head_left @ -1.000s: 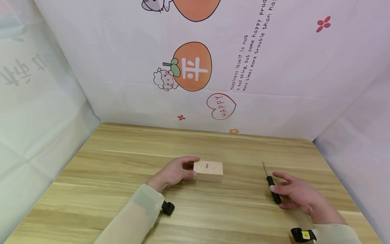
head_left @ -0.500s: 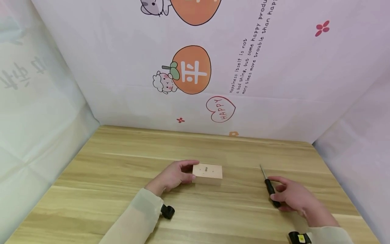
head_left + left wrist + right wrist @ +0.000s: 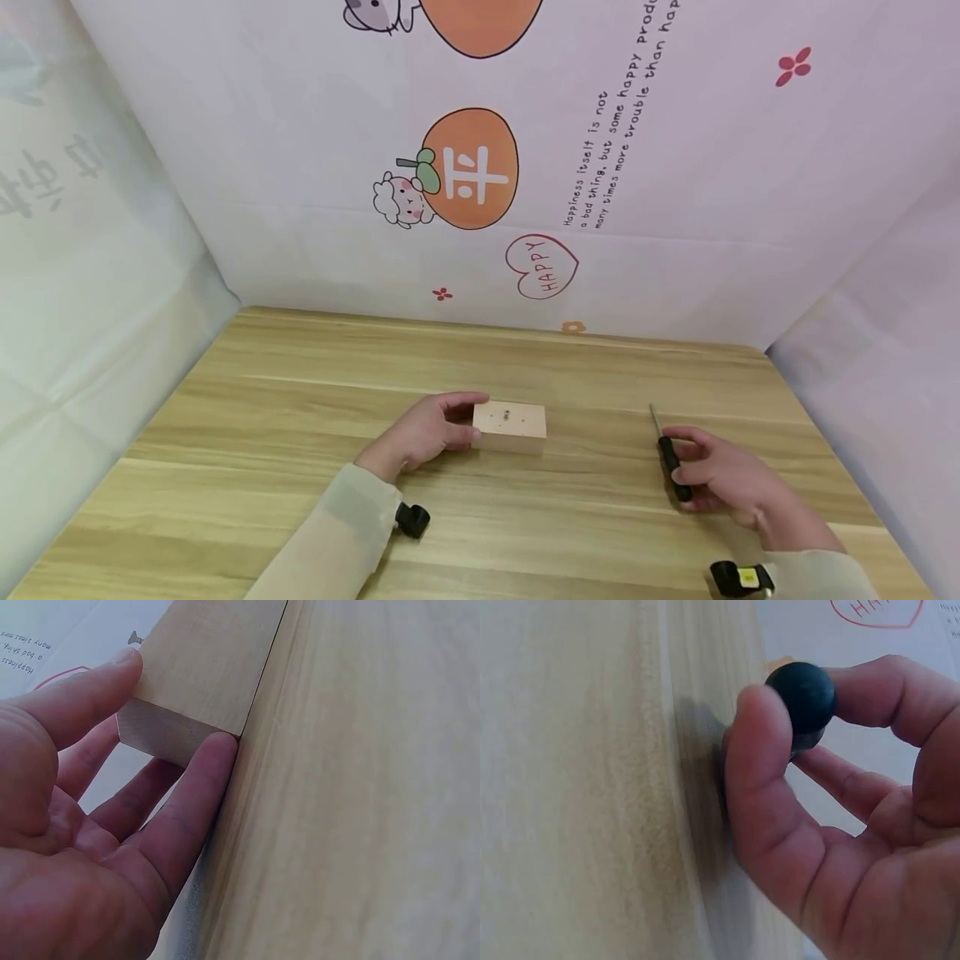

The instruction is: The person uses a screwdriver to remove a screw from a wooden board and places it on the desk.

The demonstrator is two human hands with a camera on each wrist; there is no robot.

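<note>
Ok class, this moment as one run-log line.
left hand: holds wooden block on table; right hand: holds screwdriver apart from block; screw: protruding from block

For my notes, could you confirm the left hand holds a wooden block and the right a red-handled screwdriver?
In the head view, the screwdriver in the right hand has a black handle, not red; the left hand holds the wooden block.

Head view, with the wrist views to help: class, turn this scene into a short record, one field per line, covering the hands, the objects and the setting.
Left hand: holds left end of wooden block
Right hand: grips black handle of screwdriver
Block position: on wood-grain table
Block top: one small screw standing up
Screwdriver: right of block, apart from it, tip pointing away from person
Backdrop: printed white sheet with heart reading HAPPY
</note>
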